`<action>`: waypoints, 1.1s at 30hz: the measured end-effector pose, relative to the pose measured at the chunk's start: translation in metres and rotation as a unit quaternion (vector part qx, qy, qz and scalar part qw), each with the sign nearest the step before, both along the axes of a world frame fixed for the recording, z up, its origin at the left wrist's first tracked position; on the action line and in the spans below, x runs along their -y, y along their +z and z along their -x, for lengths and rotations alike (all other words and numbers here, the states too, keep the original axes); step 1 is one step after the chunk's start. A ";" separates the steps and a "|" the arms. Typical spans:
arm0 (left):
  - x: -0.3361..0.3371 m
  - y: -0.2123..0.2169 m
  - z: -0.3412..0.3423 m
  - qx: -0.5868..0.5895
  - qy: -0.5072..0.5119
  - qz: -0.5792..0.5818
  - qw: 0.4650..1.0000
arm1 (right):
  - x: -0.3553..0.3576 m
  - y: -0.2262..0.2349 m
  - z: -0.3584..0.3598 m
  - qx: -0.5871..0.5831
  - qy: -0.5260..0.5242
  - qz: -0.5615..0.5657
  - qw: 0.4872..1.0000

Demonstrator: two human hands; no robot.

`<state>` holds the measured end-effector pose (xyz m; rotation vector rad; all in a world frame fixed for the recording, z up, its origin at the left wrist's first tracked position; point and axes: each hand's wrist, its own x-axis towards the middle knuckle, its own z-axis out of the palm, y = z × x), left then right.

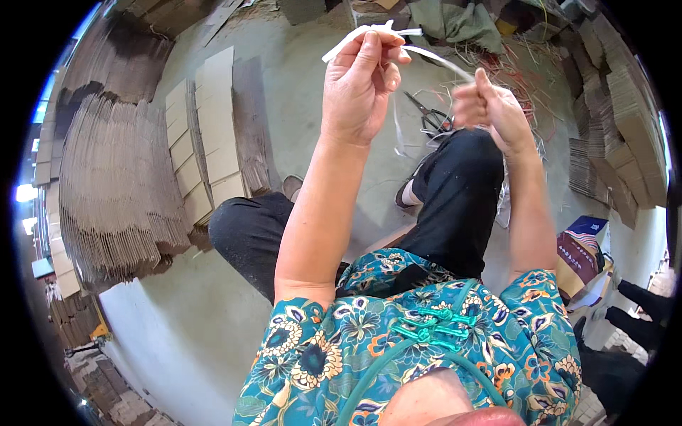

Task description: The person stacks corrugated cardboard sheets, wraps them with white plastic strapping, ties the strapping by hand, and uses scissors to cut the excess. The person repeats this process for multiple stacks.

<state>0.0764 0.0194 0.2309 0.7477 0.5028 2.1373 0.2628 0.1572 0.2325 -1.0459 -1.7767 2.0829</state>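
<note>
Strapping (435, 55), white and narrow, is arching between the left hand (357, 96), which is pinching it, and the right hand (497, 113), whose curled fingers are blurring beyond my telling their grip, and is looking light, springy, perhaps slippery, suiting a flat pinch near its ends.

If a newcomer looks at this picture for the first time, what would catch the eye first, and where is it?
Probably the teal floral shirt, which fills the bottom middle. Next comes the white strip at the top, pinched in the left hand and running toward the blurred right hand. The cardboard stacks along the left side would also stand out.
</note>
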 end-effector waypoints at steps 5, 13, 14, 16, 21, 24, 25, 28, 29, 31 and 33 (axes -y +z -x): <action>0.002 -0.010 0.007 -0.004 0.063 0.031 0.998 | 0.015 0.005 0.034 -0.107 -0.041 -0.374 0.920; -0.004 -0.005 0.041 0.017 0.100 -0.004 0.995 | 0.033 -0.025 0.125 -0.150 0.225 0.125 0.955; 0.001 -0.008 0.051 0.009 0.129 0.014 0.992 | 0.031 -0.026 0.129 -0.126 0.250 0.089 0.956; 0.009 -0.017 0.068 0.007 0.160 0.035 0.987 | 0.024 -0.021 0.138 -0.078 0.298 0.018 0.951; 0.027 -0.040 0.081 0.020 0.126 -0.016 0.992 | 0.016 -0.031 0.153 0.007 0.333 -0.216 0.918; 0.037 -0.056 0.101 0.076 0.076 -0.019 0.994 | 0.008 -0.029 0.155 0.038 0.355 -0.279 0.892; 0.036 -0.064 0.112 0.045 0.103 -0.029 0.993 | -0.003 -0.033 0.153 0.046 0.357 -0.293 0.886; 0.062 -0.078 0.154 0.105 0.115 -0.010 0.988 | -0.055 -0.060 0.141 0.175 0.402 -0.362 0.823; 0.080 -0.069 0.170 0.093 0.173 0.023 0.980 | -0.070 -0.077 0.139 0.191 0.409 -0.379 0.808; 0.097 -0.097 0.188 0.114 0.261 0.097 0.954 | -0.111 -0.125 0.112 0.214 0.402 -0.390 0.800; 0.121 -0.136 0.213 0.116 0.322 0.185 0.921 | -0.139 -0.160 0.092 0.226 0.406 -0.379 0.800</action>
